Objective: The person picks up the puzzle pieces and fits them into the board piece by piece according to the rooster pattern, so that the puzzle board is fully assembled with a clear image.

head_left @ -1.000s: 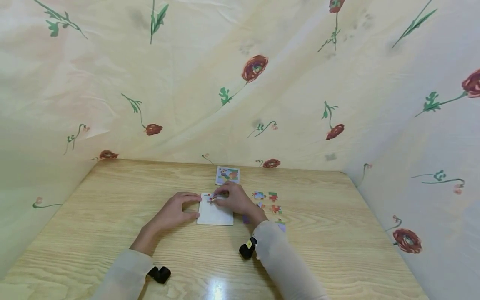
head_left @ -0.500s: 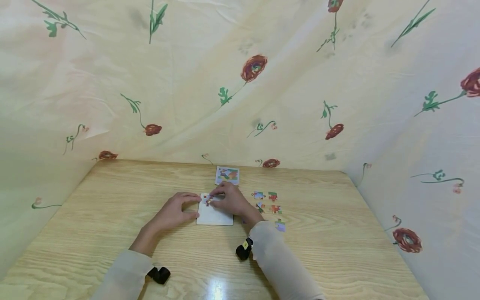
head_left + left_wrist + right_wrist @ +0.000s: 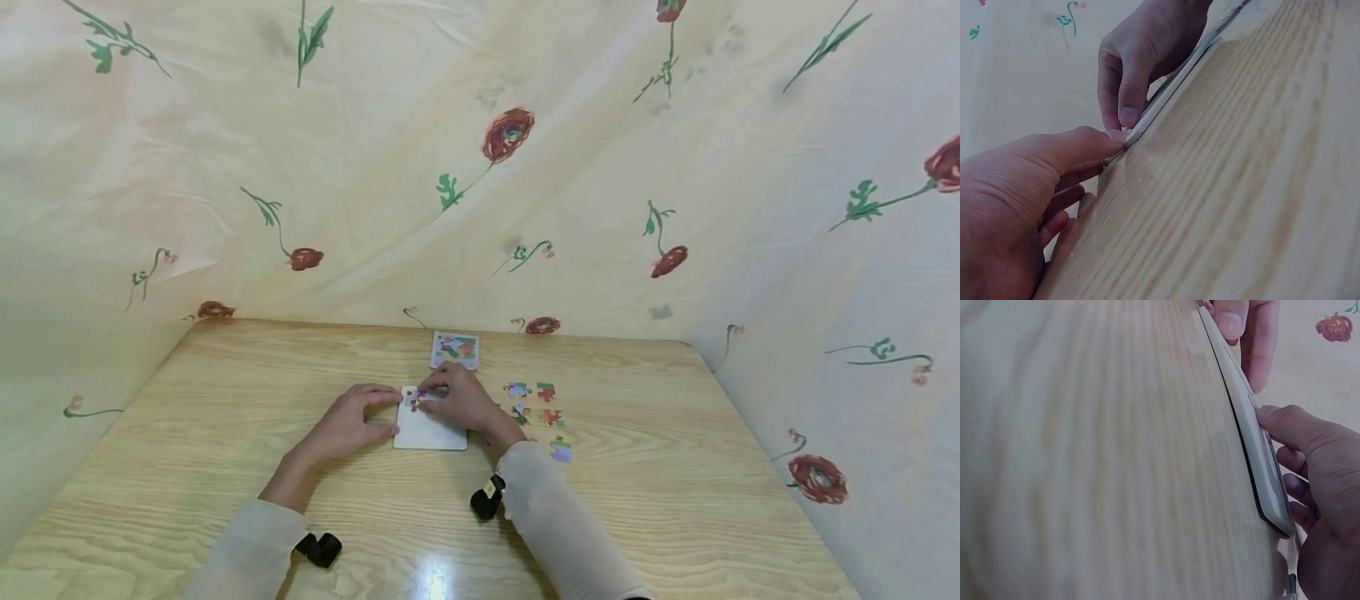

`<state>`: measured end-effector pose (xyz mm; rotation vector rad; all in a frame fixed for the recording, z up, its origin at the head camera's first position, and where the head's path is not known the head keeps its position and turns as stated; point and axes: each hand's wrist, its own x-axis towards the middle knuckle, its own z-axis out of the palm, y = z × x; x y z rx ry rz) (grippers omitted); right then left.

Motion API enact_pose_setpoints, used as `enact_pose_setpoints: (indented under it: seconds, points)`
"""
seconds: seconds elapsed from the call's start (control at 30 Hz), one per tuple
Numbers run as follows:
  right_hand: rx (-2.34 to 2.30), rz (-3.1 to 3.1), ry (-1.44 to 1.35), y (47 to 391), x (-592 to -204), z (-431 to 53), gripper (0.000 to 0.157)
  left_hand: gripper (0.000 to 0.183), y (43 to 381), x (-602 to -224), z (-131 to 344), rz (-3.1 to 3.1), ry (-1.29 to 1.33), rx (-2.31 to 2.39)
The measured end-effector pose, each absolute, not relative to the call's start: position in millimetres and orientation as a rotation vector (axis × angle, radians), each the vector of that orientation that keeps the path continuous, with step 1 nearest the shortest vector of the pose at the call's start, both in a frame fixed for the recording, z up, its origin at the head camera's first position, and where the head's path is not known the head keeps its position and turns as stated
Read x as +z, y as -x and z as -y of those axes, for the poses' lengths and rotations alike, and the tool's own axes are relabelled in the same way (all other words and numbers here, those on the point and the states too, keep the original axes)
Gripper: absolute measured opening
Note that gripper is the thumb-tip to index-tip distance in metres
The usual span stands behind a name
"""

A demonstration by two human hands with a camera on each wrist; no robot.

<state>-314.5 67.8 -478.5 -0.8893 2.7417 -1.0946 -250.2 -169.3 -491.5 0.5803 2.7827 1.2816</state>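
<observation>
A square white puzzle tray (image 3: 431, 429) lies flat on the table. My left hand (image 3: 347, 423) holds its left edge, fingers near the far corner and thumb lower down; the left wrist view shows the thumb (image 3: 1088, 145) against the rim. Over the tray's far left part, my right hand (image 3: 462, 402) pinches a small colorful jigsaw piece (image 3: 417, 402) between thumb and fingers. Whether that piece lies flat is hidden by the fingertips. From the right wrist, the right hand's thumb (image 3: 1294, 425) appears low over the tray rim.
Several loose jigsaw pieces (image 3: 552, 417) lie right of the tray, some partly behind the right wrist. A picture card (image 3: 455, 351) lies beyond the tray. Flowered cloth (image 3: 390, 167) hangs behind the wooden table (image 3: 675, 467).
My right hand has shifted slightly left with the jigsaw piece, toward the tray's far left corner, then stayed nearly still. My left hand has kept its place.
</observation>
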Motion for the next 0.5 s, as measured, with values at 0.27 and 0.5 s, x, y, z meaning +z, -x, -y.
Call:
enact_pose_setpoints:
  seconds: [0.27,0.5]
  points:
    - [-1.106,-2.722,0.896,314.2,-476.6,-69.6,0.020,0.047,249.9,-491.4,169.0,-2.783,-0.577,1.292]
    - [-1.184,-2.713,0.814,314.0,-470.1,-92.5,0.024,0.047,249.7,-490.3,168.9,-2.775,-0.548,1.298]
